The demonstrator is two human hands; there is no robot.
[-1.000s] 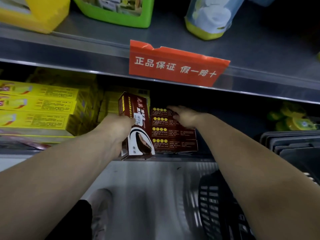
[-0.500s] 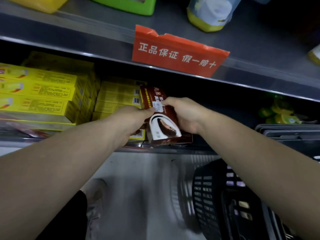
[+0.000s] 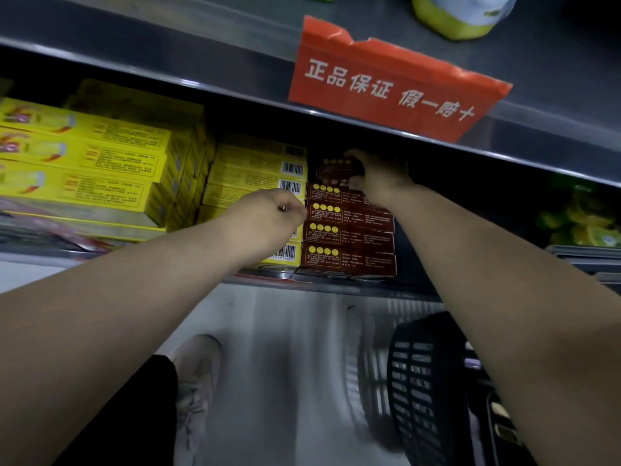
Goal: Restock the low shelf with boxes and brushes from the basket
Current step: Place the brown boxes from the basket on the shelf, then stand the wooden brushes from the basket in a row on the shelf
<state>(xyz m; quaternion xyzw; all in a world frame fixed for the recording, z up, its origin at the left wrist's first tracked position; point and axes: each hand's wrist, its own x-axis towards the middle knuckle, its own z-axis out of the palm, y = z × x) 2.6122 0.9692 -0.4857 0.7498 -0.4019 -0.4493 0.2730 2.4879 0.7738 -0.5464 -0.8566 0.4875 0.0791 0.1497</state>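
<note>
Seating the top brown box [image 3: 336, 168] on the stack of brown boxes [image 3: 349, 237], low shelf [image 3: 336, 281]. Right hand [image 3: 379, 178]: fingers and thumb curled round the box's right end, deep under the upper shelf [image 3: 201, 72]. Left hand [image 3: 268, 216]: fingers curled, back toward the camera, just beside the stack's left edge and in front of the yellow boxes [image 3: 255, 176]; whether it holds anything cannot be told. Probable hazards: the box, as highest layer, may jam against the upper shelf's underside if tilted. An uneven push may skew the stack, which stands close to the shelf's front lip, spilling boxes toward the black basket [image 3: 413, 381] below.
</note>
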